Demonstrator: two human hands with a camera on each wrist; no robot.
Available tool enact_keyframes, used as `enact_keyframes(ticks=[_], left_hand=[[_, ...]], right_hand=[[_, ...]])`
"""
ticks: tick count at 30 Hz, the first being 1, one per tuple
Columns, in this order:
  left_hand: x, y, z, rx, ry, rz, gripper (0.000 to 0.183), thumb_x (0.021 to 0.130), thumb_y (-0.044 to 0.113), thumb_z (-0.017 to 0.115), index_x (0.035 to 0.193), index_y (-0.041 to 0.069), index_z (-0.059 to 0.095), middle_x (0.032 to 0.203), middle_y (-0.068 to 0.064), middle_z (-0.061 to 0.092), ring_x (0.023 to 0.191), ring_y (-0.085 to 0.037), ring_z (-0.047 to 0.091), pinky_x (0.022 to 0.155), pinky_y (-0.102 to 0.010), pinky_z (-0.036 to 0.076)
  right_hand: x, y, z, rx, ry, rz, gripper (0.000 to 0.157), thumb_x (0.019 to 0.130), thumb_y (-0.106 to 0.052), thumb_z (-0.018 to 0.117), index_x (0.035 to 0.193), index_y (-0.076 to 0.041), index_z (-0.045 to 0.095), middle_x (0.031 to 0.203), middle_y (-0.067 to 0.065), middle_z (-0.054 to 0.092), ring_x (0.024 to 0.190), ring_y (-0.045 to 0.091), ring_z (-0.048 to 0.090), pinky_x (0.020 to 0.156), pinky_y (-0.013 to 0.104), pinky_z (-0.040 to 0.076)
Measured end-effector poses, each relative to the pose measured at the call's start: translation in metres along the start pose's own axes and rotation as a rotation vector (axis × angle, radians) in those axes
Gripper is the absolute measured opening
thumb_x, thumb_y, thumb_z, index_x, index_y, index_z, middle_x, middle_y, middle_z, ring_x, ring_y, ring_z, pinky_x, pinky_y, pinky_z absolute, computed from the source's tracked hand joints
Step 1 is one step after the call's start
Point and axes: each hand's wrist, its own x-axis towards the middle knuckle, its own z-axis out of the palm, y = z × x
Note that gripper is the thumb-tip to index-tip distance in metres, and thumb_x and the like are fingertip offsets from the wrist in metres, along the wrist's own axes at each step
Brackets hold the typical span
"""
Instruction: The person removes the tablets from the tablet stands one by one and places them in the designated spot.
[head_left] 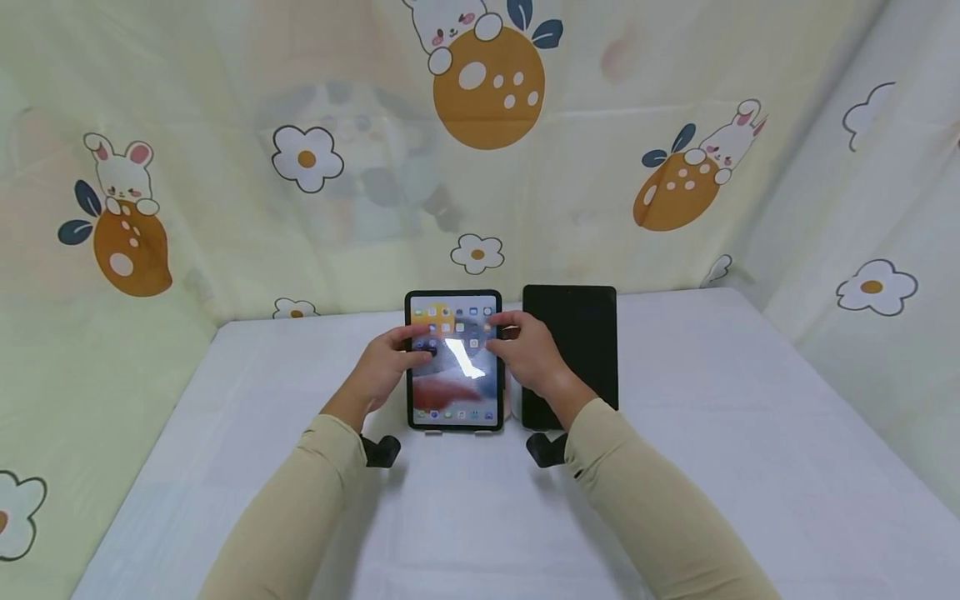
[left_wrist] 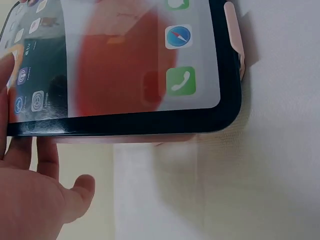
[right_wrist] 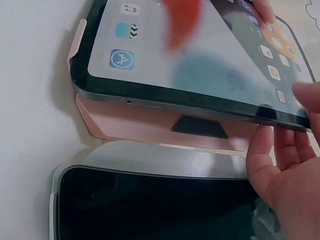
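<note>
A lit tablet (head_left: 455, 396) with a black border and app icons stands upright, tilted back, on a pink stand (right_wrist: 145, 119). The stand's small front lips hold the tablet's lower edge. My left hand (head_left: 384, 367) grips the tablet's left edge, its thumb on the front and fingers behind. On the opposite edge, my right hand (head_left: 534, 357) holds the tablet the same way, with the thumb over the glass. Just right of it stands a second tablet (head_left: 579, 333), its screen dark, partly covered by my right hand and forearm.
Under the dark tablet, part of a white stand (right_wrist: 165, 157) shows beside the pink one. Both stand near the back of a table (head_left: 465, 517) with a white cloth. Behind hangs a patterned curtain (head_left: 375, 250) with rabbits and flowers, and another curtain (head_left: 877, 208) bounds the right side.
</note>
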Motion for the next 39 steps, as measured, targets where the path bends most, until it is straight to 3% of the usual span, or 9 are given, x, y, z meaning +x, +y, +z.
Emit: enact_keyframes(ticks=[9,16,20,29,34,39], left_hand=[[-0.011,0.003,-0.006,0.065,0.040,0.005,0.039,0.082,0.003,0.060,0.119,0.014,0.055,0.127,-0.009,0.042,0.115,-0.025,0.038,0.097,-0.040,0.032],[-0.022,0.006,-0.018,0.157,0.063,0.049,0.036,0.083,0.000,0.057,0.116,0.015,0.056,0.121,-0.009,0.044,0.112,-0.026,0.039,0.093,-0.041,0.037],[-0.028,0.008,-0.028,0.197,0.061,0.035,0.035,0.084,0.001,0.056,0.116,0.017,0.056,0.124,-0.007,0.043,0.114,-0.026,0.038,0.093,-0.041,0.037],[-0.046,0.007,-0.056,0.259,0.017,0.007,0.038,0.083,0.002,0.057,0.119,0.014,0.054,0.123,-0.011,0.045,0.109,-0.028,0.044,0.090,-0.040,0.040],[-0.049,0.003,-0.072,0.285,-0.007,0.015,0.037,0.083,0.003,0.058,0.119,0.012,0.054,0.120,-0.012,0.047,0.107,-0.028,0.045,0.090,-0.039,0.039],[-0.051,-0.007,-0.087,0.279,-0.023,-0.023,0.037,0.083,0.004,0.058,0.119,0.012,0.053,0.118,-0.013,0.047,0.107,-0.028,0.044,0.089,-0.038,0.040]], right_hand=[[-0.007,0.000,0.005,-0.004,0.021,-0.038,0.025,0.087,-0.002,0.050,0.106,-0.017,0.054,0.111,-0.001,0.047,0.097,0.020,0.047,0.077,0.032,0.047],[-0.015,-0.009,0.007,0.017,0.005,-0.094,0.027,0.086,-0.001,0.053,0.107,-0.018,0.055,0.108,0.001,0.050,0.096,0.019,0.049,0.075,0.032,0.048],[-0.020,-0.015,0.012,0.050,-0.014,-0.113,0.030,0.085,0.000,0.054,0.110,-0.017,0.055,0.107,0.001,0.050,0.094,0.021,0.050,0.075,0.032,0.049],[-0.026,-0.018,0.035,0.196,-0.073,-0.075,0.036,0.084,0.004,0.054,0.113,-0.017,0.053,0.106,0.005,0.049,0.091,0.023,0.053,0.072,0.031,0.050],[-0.024,-0.016,0.049,0.229,-0.074,-0.051,0.038,0.083,0.003,0.057,0.114,-0.018,0.053,0.103,0.007,0.051,0.090,0.021,0.056,0.069,0.032,0.051],[-0.025,-0.015,0.065,0.253,-0.100,-0.006,0.038,0.083,0.001,0.058,0.115,-0.018,0.053,0.104,0.006,0.051,0.089,0.021,0.056,0.069,0.034,0.051]])
